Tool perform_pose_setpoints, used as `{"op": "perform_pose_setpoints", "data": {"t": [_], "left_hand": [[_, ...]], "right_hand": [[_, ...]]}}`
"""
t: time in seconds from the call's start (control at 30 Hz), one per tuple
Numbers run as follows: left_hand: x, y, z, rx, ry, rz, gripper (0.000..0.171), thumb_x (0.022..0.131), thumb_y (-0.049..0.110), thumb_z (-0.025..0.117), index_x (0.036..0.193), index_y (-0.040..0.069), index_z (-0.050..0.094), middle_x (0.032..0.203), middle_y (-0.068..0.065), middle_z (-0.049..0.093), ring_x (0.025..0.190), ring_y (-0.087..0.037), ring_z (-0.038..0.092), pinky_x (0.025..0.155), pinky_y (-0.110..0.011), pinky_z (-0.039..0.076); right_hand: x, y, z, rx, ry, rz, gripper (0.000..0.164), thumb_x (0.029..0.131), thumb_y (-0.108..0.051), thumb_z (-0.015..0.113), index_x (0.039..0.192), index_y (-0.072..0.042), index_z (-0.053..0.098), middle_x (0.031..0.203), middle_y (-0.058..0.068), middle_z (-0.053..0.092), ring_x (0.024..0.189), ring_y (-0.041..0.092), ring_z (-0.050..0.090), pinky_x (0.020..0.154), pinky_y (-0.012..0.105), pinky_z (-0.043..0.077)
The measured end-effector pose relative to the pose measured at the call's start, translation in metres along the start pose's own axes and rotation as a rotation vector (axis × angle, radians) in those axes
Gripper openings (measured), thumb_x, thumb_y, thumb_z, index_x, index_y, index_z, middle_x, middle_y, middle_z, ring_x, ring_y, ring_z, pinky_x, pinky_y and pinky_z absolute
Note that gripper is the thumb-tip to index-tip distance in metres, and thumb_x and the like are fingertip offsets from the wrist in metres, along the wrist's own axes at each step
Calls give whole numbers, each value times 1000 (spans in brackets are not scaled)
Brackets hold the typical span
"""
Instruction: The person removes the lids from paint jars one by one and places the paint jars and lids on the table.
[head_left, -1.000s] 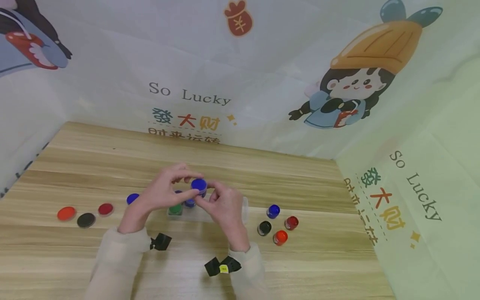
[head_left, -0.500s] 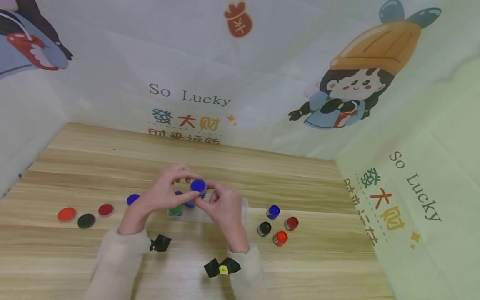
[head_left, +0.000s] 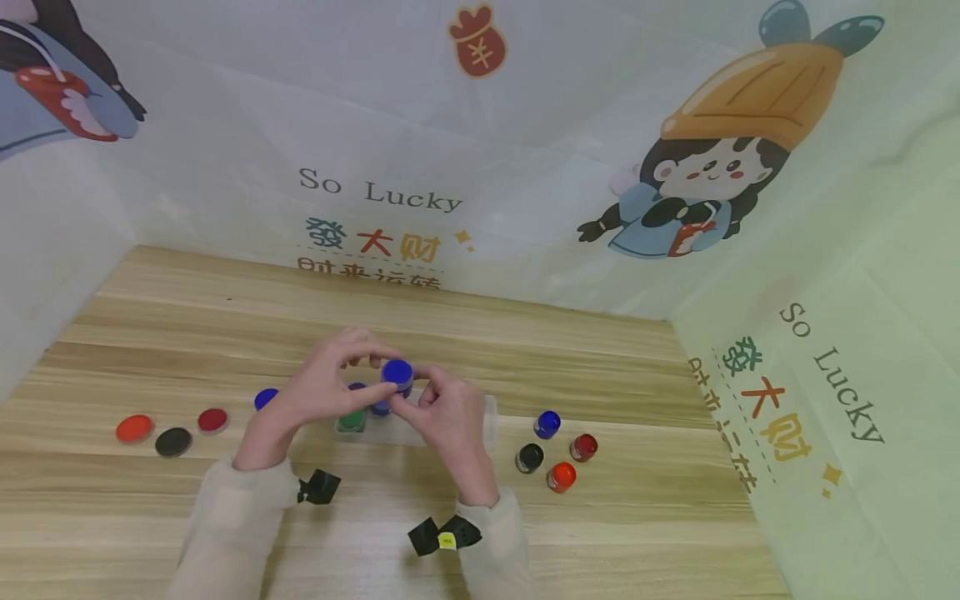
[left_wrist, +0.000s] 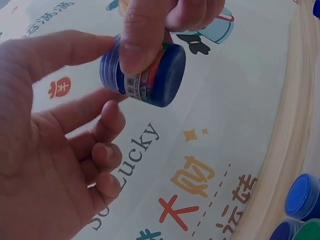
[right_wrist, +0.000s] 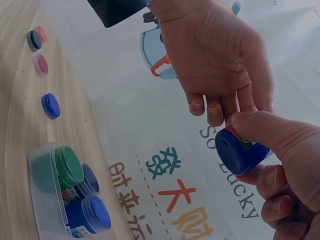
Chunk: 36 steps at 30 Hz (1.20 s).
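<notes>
Both hands hold a blue paint jar [head_left: 397,373] above a clear plastic tray [head_left: 420,433]. My left hand [head_left: 322,379] pinches the jar's ridged lid between thumb and index finger, with its other fingers loosely bent beneath in the left wrist view. My right hand [head_left: 453,417] grips the jar body [left_wrist: 172,75] from the other side, its thumb over the printed label. In the right wrist view the base of the jar [right_wrist: 237,155] faces the camera. Below, a green-lidded jar [right_wrist: 70,165] and two blue jars, one in front [right_wrist: 92,215], stand in the tray.
Left on the wooden table lie loose lids: orange-red [head_left: 135,428], black [head_left: 173,442], dark red [head_left: 213,420] and blue [head_left: 266,398]. To the right stand small jars of blue [head_left: 547,424], dark red [head_left: 583,447], black [head_left: 529,457] and orange-red [head_left: 562,477] paint. Printed cloth walls enclose the table.
</notes>
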<state>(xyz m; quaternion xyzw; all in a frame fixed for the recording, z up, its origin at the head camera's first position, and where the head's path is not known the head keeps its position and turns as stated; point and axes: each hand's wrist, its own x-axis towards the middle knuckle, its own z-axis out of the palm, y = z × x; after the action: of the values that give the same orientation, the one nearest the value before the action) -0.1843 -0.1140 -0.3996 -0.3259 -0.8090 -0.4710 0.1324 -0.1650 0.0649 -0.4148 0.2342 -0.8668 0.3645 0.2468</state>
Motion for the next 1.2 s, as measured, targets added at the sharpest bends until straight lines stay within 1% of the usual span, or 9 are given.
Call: {"op": "perform_pose_setpoints", "data": {"t": [0.1,0.2,0.37,0.47,0.57,0.7,0.83,0.97,1.2], "left_hand": [[1,1,2,32,19,-31,25,71,9,81,91,9,64,79,4,50,74,-15,42,64,-29,35],[1,1,4,45,20,-59,30,71,14,81,93,9,61,81,3,49,74,-16,41,64,-30,35],[-1,-2,3,1,6,-5,37,73,5,76,108,4,64,84,2,51,77,-11,42,66,-28,35],[0,-2,2,4,8,17,31,72,4,77,101,6,67,83,5,53,77,-10,43,66,-28,35],[0,-1,3,29,8,-14,30,71,10,80,96,8,64,82,3,52,77,-11,42,66,-28,35],[-1,-1,2,32,-10,-51,40,71,12,80,105,6,61,84,0,50,77,-12,41,67,-28,35],[-1,0,-1,-6,-24,-22,40,72,5,77,109,2,64,85,2,51,80,-14,44,68,-28,37],[0,1,-1,16,-21,-20,30,72,7,79,99,6,66,84,4,52,79,-13,44,68,-29,37],[-3,-1,-2,7,-43,-35,40,73,9,77,109,3,62,88,-1,52,81,-14,43,69,-29,36]], "right_hand": [[0,1,0,-2,4,-7,27,72,-23,81,87,-3,71,46,-3,51,41,-2,37,42,10,26],[0,1,1,-5,12,-22,28,71,-24,82,86,-3,71,46,-3,51,41,-1,38,42,10,27],[0,0,2,-12,15,-29,26,72,-23,80,86,-3,72,45,-4,50,41,-4,35,42,10,26],[-1,1,2,-6,11,-22,25,72,-22,80,86,-3,72,45,-3,50,42,-5,33,42,10,26],[-1,1,2,5,7,-20,27,71,-23,81,86,-2,72,46,-3,51,42,-5,34,41,10,27],[-1,1,3,5,7,-27,29,70,-24,83,86,-2,71,46,-3,51,41,-4,37,41,9,28],[0,0,3,-6,8,-33,27,71,-23,81,85,-2,72,46,-3,52,40,-4,36,41,9,27],[0,0,3,-9,6,-30,27,71,-22,82,86,-2,72,46,-3,52,41,-4,35,41,9,27],[-1,0,3,2,-2,-30,28,70,-23,83,86,-3,71,46,-2,52,40,-2,38,41,9,27]]}}
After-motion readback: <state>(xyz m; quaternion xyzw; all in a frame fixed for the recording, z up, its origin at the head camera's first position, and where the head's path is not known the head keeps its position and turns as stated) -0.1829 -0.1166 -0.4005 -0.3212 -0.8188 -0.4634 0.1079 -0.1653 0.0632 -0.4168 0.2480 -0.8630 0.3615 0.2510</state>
